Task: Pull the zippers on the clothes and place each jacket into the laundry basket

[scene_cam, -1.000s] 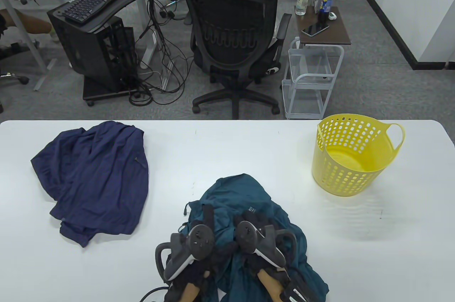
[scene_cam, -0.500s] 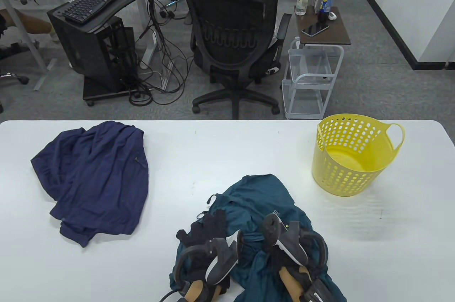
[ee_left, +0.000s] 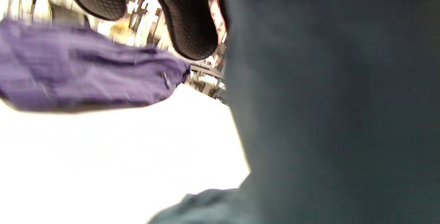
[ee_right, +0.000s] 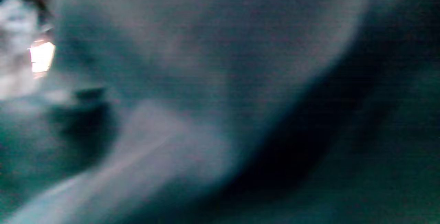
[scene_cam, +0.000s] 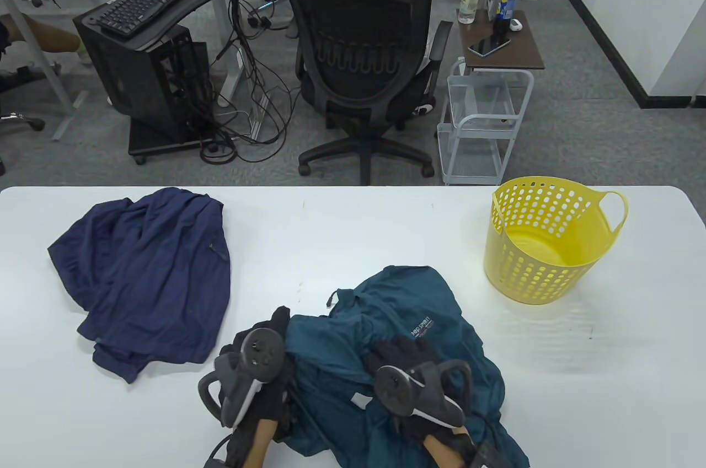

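**Teal jacket spread wider, zipper not yet pulled**

Teal jacket (scene_cam: 386, 335) lies at the bench's (scene_cam: 353, 225) six o'clock, now opened flatter than a second ago — logo showing. Left hand (scene_cam: 259, 358) has shifted out to its nine-o'clock edge; right hand (scene_cam: 411, 366) rests on top. Either grip: cannot tell. Navy jacket (scene_cam: 149, 275) waits at nine o'clock; yellow laundry basket (scene_cam: 543, 269) at three — empty.

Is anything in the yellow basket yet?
No. In the table view the basket shows only its bare yellow bottom, while the teal jacket and the navy jacket both lie on the table.
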Available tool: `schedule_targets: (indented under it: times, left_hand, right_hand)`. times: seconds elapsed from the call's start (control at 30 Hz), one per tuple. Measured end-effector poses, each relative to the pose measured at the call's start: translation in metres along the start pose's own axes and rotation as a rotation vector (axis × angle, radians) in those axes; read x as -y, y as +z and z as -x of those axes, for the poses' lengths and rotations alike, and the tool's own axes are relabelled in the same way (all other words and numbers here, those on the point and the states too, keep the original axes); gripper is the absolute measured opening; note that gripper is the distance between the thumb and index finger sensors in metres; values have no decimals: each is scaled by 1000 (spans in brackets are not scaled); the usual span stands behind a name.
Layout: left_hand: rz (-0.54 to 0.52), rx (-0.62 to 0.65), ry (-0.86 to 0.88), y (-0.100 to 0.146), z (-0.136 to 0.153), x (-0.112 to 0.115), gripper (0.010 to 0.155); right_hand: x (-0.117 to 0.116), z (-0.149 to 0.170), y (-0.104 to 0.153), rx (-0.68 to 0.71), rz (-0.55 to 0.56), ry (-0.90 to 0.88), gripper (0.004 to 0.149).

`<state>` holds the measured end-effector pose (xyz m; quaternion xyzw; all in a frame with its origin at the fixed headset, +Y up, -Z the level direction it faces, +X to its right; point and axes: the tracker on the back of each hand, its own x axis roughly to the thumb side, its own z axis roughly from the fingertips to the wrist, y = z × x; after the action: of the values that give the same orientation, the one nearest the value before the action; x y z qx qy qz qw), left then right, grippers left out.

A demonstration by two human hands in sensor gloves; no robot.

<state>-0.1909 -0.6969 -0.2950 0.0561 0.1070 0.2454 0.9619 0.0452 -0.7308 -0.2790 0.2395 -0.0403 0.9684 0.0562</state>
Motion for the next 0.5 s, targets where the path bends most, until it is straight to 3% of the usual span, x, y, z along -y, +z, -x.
schedule_targets:
  times: [0.1,0.17,0.27,0.5]
  left_hand:
    - [-24,11,-153,-2,7,-6,51]
    - [-55,21,-377,0,9,-10,51]
    - [-68,18,-552,5,13,-13,51]
    - [-58,-64,-687,8,37,-25,50]
  right_hand:
    - [-21,-12,-8,36,-203,3,51]
    - [-35,-11,-13,-27,-304,66,53]
    - [-41,-4,-18,-155,-316,59,55]
    - [-42,27,-20,-400,-305,118,52]
